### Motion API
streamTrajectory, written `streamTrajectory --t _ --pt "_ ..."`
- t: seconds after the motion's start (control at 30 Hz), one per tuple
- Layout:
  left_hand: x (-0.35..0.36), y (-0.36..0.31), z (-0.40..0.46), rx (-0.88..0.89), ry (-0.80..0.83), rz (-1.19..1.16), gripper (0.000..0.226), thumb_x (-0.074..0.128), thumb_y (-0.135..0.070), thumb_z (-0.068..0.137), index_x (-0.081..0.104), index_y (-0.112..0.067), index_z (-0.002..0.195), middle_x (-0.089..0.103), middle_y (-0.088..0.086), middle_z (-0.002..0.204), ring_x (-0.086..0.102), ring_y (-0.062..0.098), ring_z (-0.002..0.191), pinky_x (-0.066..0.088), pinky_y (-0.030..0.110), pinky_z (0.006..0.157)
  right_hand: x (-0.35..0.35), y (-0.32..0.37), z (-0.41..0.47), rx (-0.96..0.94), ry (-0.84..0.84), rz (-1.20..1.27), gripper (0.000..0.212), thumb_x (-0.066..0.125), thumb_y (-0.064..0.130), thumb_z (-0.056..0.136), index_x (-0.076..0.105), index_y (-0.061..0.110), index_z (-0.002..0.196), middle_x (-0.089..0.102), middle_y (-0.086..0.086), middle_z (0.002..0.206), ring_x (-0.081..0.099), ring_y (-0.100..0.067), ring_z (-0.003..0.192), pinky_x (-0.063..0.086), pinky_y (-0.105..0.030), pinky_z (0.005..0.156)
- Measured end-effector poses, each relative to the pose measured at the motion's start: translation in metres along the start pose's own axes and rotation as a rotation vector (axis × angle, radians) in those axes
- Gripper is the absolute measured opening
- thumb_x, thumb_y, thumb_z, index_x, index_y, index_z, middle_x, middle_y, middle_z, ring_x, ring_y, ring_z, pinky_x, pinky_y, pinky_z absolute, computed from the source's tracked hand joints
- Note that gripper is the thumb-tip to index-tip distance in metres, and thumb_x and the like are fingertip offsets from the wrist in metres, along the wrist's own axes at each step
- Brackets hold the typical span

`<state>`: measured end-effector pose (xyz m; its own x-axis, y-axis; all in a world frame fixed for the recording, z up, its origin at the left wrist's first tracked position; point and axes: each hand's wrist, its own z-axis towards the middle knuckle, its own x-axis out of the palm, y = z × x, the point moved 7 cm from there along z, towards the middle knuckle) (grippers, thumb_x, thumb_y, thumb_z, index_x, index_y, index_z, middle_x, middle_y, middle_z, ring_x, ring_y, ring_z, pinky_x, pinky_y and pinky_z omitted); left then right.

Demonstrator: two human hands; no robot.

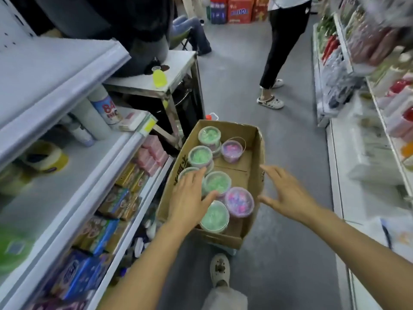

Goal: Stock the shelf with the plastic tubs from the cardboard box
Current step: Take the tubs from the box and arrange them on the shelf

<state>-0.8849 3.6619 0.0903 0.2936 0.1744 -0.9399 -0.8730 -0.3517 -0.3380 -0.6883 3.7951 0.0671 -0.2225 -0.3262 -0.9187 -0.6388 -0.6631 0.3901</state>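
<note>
Two bare forearms reach forward from the bottom of the view, with a pale shoe (220, 270) on the grey floor (290, 153) between them. The left hand (190, 198) hangs over the near left part of the cardboard box (260, 175), fingers straight and spread, gripping nothing; its fingertips lie over the green tubs, though whether they touch cannot be told. The right hand (285, 194) hovers over the box's right wall, fingers loosely spread and likewise holding nothing.

The box sits open on the floor, just beside the foot of the left shelf unit (67, 153). Inside stand round plastic tubs with clear lids. Green tubs (218, 182) run along the left side, some stacked on others, and one more green tub (214, 217) stands at the near end. A purple tub (239, 201) stands just beside it, near the right wall. A second purple tub (232, 149), with a thin wire handle, stands toward the far end. The right part of the box floor is bare cardboard.

On the left shelves sit rolls of tape (44, 156), white bottles (98, 117), pink packets (154, 155) and blue and gold cartons (107, 220). A yellow bottle (159, 77) lies on a metal table (178, 63) beyond. Another person (283, 41) in dark trousers and white clogs stands farther up the aisle. Blurred goods fill the right shelves (368, 108).
</note>
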Motion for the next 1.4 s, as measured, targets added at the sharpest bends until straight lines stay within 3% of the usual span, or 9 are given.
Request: streamTrajectory --t 0.13,0.23,0.43,0.67,0.9,1.0,1.13,1.27,1.4 --pt "0.058 0.026 0.063 0.007 0.181 0.004 0.069 0.053 -0.047 0.092 0.025 -0.021 0.149 0.036 0.004 0.149 0.032 0.021 0.137 0.032 0.035 0.106 0.06 -0.022 0.055 0.088 0.256 0.007 0.082 0.063 0.051 0.083 0.02 0.027 0.149 0.032 -0.001 0.148 0.043 -0.023 0.128 0.044 -0.037 0.098" --pt "0.103 0.046 0.097 0.005 0.311 0.002 0.07 0.054 -0.045 0.092 0.023 -0.021 0.15 0.037 0.006 0.148 0.033 0.023 0.136 0.034 0.037 0.106 0.11 -0.041 0.089 0.156 0.434 0.028 0.073 0.06 0.039 0.09 0.019 0.027 0.149 0.031 -0.003 0.147 0.042 -0.026 0.128 0.043 -0.041 0.1" --pt "0.163 0.069 0.146 0.054 0.418 0.018 0.067 0.053 -0.043 0.093 0.025 -0.019 0.149 0.039 0.007 0.147 0.036 0.025 0.133 0.035 0.039 0.106 0.187 -0.071 0.136 0.246 0.61 0.023 0.064 0.047 0.034 0.097 0.016 0.021 0.152 0.041 -0.011 0.143 0.047 -0.031 0.124 0.04 -0.039 0.1" --pt "0.198 0.076 0.182 0.105 0.505 0.042 0.063 0.053 -0.041 0.093 0.028 -0.02 0.147 0.039 0.008 0.147 0.036 0.028 0.133 0.034 0.041 0.107 0.21 -0.087 0.157 0.256 0.713 0.115 0.041 0.061 0.027 0.089 0.055 0.022 0.129 0.061 -0.004 0.125 0.058 -0.025 0.112 0.047 -0.035 0.093" --pt "0.21 0.083 0.204 0.14 0.581 0.083 0.057 0.052 -0.04 0.093 0.035 -0.022 0.144 0.048 0.006 0.139 0.043 0.026 0.128 0.038 0.039 0.103 0.159 -0.091 0.186 0.208 0.739 0.139 0.022 0.064 0.026 0.089 0.069 0.014 0.107 0.066 0.0 0.104 0.061 -0.019 0.096 0.051 -0.036 0.088" --pt "0.208 0.08 0.225 0.092 0.545 -0.002 0.051 0.052 -0.036 0.094 0.041 -0.016 0.14 0.051 0.009 0.133 0.045 0.026 0.123 0.04 0.04 0.101 0.13 -0.103 0.208 0.243 0.675 0.113 0.02 0.061 0.027 0.09 0.07 0.013 0.102 0.067 -0.002 0.099 0.061 -0.02 0.092 0.052 -0.037 0.085" --pt "0.218 0.082 0.258 -0.066 0.489 -0.186 0.05 0.053 -0.033 0.094 0.042 -0.014 0.139 0.048 0.008 0.138 0.046 0.025 0.126 0.04 0.037 0.103 0.099 -0.128 0.233 0.451 0.443 0.226 0.02 0.06 0.024 0.091 0.063 0.006 0.099 0.064 -0.008 0.096 0.063 -0.024 0.088 0.052 -0.038 0.078" --pt "0.254 0.087 0.285 -0.197 0.533 -0.299 0.049 0.052 -0.027 0.095 0.043 -0.011 0.14 0.049 0.009 0.14 0.048 0.025 0.127 0.039 0.037 0.105 0.091 -0.152 0.248 0.639 0.182 0.4 0.019 0.056 0.021 0.093 0.058 0.001 0.095 0.065 -0.015 0.087 0.066 -0.028 0.077 0.056 -0.042 0.068" --pt "0.308 0.093 0.304 -0.491 0.532 -0.541 0.039 0.053 -0.024 0.091 0.055 -0.004 0.125 0.06 0.016 0.124 0.057 0.033 0.115 0.047 0.04 0.096 0.094 -0.169 0.258 0.796 -0.065 0.555 0.019 0.055 0.019 0.093 0.055 0.0 0.092 0.067 -0.018 0.086 0.069 -0.025 0.066 0.059 -0.038 0.054"
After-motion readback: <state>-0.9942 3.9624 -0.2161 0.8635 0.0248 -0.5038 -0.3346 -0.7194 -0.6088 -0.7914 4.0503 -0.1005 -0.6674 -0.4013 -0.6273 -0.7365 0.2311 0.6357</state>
